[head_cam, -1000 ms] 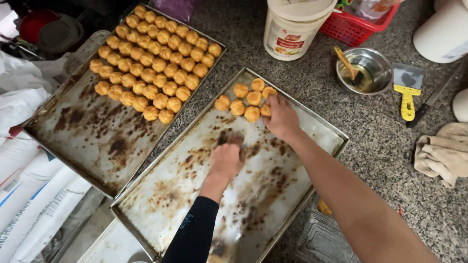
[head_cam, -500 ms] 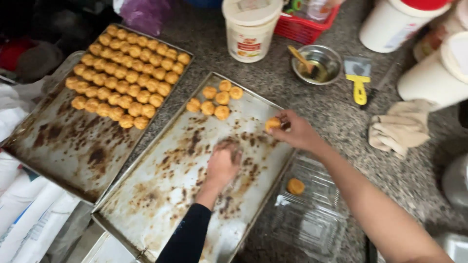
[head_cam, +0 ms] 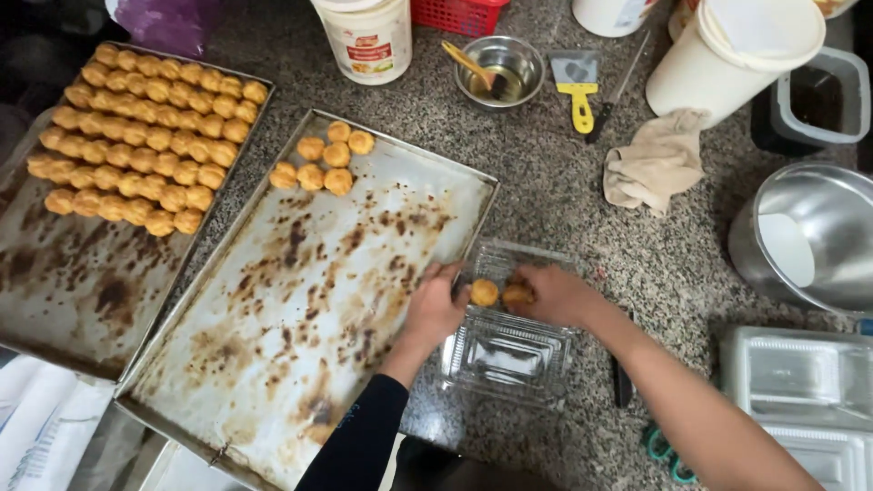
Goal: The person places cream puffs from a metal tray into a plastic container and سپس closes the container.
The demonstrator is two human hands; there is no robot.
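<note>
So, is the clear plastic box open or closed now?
Open: the clear plastic box lies spread, two pastries inside, right hand on one.

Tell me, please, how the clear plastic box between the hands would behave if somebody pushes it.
The clear plastic box looks thin and nearly empty, so it probably slides easily on the granite counter. Its walls likely flex under pressure. The open hinged lid may flap.

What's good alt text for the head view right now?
Two bare hands, left hand and right hand, rest at a clear plastic clamshell box holding two golden pastries on a speckled stone counter. Beside it lies a stained baking tray with six more pastries at its far corner.
</note>
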